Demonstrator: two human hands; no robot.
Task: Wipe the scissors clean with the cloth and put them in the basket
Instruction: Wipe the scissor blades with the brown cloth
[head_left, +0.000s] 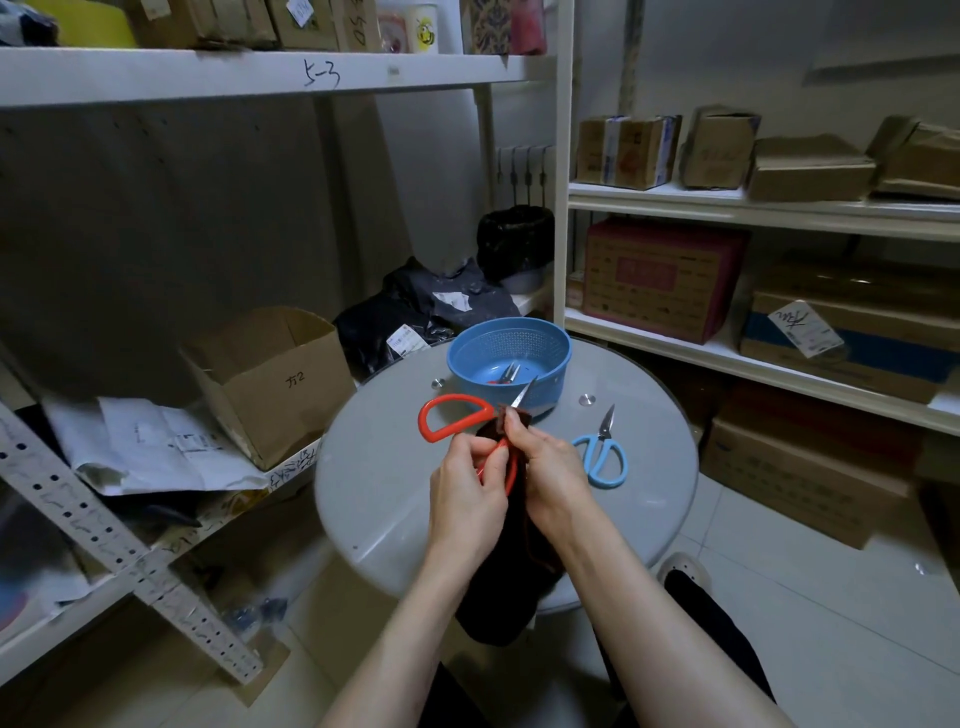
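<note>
Gripping red scissors (457, 398), left hand (467, 499); right hand (550, 478) pinching cloth (498, 587) on blade (521, 395).

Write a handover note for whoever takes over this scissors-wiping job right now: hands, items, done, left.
Left hand: grips the lower handle loop of the red-handled metal scissors.
Right hand: pinches the dark cloth around the blades.
The round blue plastic basket, at the far side of the round glass table, holds one small pair of scissors.
The blue-handled scissors lie on the table, right of the hands.
Done: one pair in the basket.
Left: finish wiping the red pair, basket it, then the blue pair.
</note>
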